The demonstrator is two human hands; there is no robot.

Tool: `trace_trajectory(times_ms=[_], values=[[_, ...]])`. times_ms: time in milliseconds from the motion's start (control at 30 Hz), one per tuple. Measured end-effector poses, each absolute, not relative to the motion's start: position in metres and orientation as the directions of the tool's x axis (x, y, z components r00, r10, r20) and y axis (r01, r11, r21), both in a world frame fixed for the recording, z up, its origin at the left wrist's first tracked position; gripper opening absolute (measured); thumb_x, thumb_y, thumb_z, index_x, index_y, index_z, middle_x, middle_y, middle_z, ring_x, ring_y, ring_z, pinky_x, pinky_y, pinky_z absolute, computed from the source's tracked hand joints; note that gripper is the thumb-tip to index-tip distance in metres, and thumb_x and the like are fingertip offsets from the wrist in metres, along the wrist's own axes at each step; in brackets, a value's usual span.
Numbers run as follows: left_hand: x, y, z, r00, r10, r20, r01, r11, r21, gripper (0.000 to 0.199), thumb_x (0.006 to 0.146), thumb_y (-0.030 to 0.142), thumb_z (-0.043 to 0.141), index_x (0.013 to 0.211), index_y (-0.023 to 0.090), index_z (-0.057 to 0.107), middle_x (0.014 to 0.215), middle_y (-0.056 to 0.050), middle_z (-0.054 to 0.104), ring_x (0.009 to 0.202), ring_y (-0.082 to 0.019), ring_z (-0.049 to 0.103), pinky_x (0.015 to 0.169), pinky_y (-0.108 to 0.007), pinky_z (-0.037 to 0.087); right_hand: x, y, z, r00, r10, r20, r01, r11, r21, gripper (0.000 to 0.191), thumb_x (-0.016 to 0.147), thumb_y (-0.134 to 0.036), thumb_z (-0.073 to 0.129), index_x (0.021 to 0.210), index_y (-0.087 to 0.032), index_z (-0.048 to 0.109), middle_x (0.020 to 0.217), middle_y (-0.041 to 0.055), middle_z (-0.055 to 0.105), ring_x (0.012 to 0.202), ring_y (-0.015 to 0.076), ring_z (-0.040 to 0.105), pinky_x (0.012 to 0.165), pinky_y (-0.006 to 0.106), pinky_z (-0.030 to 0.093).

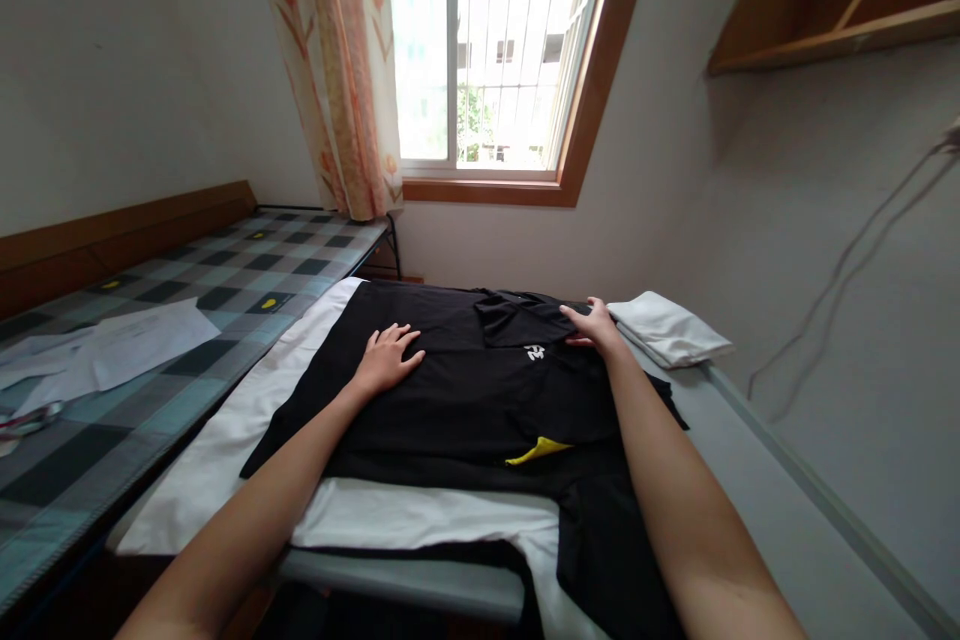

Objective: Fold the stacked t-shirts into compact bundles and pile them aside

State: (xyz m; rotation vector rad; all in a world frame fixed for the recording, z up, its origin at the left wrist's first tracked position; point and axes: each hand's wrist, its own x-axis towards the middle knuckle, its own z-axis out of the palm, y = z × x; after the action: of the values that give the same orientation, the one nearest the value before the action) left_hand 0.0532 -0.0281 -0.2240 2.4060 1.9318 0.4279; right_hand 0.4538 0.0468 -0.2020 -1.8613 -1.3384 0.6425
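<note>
A black T-shirt (465, 410) lies spread out, with a small white print and a yellow patch (541, 449) showing on it. The sleeve on its far side (521, 318) is folded in over the body, while the near sleeve hangs toward me. Flat on the shirt's left part rests my left hand (388, 358), its fingers spread. My right hand (592, 325) touches the far side of the shirt beside the folded sleeve, thumb and fingers apart. Beneath the black shirt is a white garment (420, 516), visible along the left and near edges.
A folded white cloth (667, 328) sits right of my right hand on the grey table (757, 500). To the left, a bed with a checked cover (150, 430) holds papers (120, 350). A curtain (337, 70) and window stand behind; a wooden shelf (840, 30) hangs upper right.
</note>
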Motion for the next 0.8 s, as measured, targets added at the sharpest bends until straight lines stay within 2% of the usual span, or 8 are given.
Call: trace_trajectory(times_ms=[100,200,267,300,400,600,800], values=[[0.053,-0.028,-0.224,0.196,0.961,0.195,0.953,-0.234,0.191,0.052,0.093,0.052,0.046,0.137,0.026,0.054,0.148,-0.008,0.049,0.141,-0.028,0.035,0.117,-0.052,0.023,0.457,0.050,-0.206,0.344,0.938,-0.044,0.475,-0.214,-0.854,0.081,0.065,-0.024,0.072,0.141,-0.017,0.043,0.130,0.0201,0.057,0.080,0.0233,0.069,0.062,0.036,0.060],[0.053,-0.028,-0.224,0.199,0.961,0.191,0.954,-0.234,0.186,0.053,0.093,0.052,0.046,0.138,0.025,0.053,0.148,-0.008,0.048,0.141,-0.029,0.035,0.116,-0.053,0.023,0.461,0.057,-0.213,0.351,0.914,0.202,0.511,-0.006,-0.860,0.058,0.061,-0.017,0.062,0.119,-0.015,0.064,0.112,0.0132,0.069,0.093,0.0263,0.068,0.084,0.039,0.057],[0.053,-0.027,-0.224,0.201,0.961,0.191,0.954,-0.236,0.186,0.053,0.093,0.051,0.046,0.138,0.025,0.054,0.148,-0.008,0.048,0.141,-0.029,0.035,0.116,-0.053,0.023,0.465,0.063,-0.219,0.393,0.843,0.367,0.530,0.118,-0.839,0.048,0.062,-0.017,0.055,0.108,-0.014,0.069,0.106,0.0115,0.071,0.102,0.0272,0.066,0.094,0.041,0.051],[0.053,-0.027,-0.225,0.201,0.961,0.192,0.953,-0.237,0.188,0.053,0.093,0.051,0.046,0.138,0.025,0.054,0.148,-0.008,0.048,0.141,-0.029,0.035,0.116,-0.053,0.023,0.467,0.065,-0.223,0.415,0.818,0.399,0.532,0.138,-0.836,0.047,0.062,-0.017,0.053,0.105,-0.014,0.070,0.106,0.0118,0.072,0.104,0.0275,0.065,0.097,0.042,0.049],[0.052,-0.026,-0.226,0.201,0.961,0.192,0.949,-0.240,0.204,0.053,0.093,0.051,0.046,0.138,0.024,0.054,0.148,-0.008,0.048,0.142,-0.030,0.034,0.116,-0.053,0.022,0.472,0.070,-0.236,0.446,0.814,0.373,0.514,0.108,-0.851,0.047,0.061,-0.017,0.051,0.103,-0.011,0.071,0.106,0.0140,0.072,0.103,0.0283,0.065,0.098,0.043,0.047],[0.049,-0.026,-0.225,0.202,0.958,0.204,0.939,-0.248,0.239,0.051,0.091,0.051,0.049,0.133,0.024,0.058,0.145,-0.009,0.051,0.140,-0.030,0.037,0.116,-0.053,0.023,0.472,0.065,-0.241,0.416,0.817,0.400,0.560,0.117,-0.820,0.048,0.067,-0.021,0.054,0.113,-0.012,0.066,0.117,0.0136,0.069,0.109,0.0267,0.062,0.100,0.040,0.045],[0.068,-0.004,-0.207,0.185,0.964,0.189,0.944,-0.228,0.238,0.035,0.086,0.046,0.057,0.107,0.021,0.070,0.120,-0.010,0.066,0.116,-0.031,0.057,0.100,-0.046,0.043,0.454,0.050,-0.227,0.431,0.785,0.445,0.719,0.000,-0.695,0.046,0.079,-0.024,0.050,0.122,-0.010,0.062,0.121,0.0171,0.066,0.111,0.0271,0.059,0.100,0.039,0.042]])
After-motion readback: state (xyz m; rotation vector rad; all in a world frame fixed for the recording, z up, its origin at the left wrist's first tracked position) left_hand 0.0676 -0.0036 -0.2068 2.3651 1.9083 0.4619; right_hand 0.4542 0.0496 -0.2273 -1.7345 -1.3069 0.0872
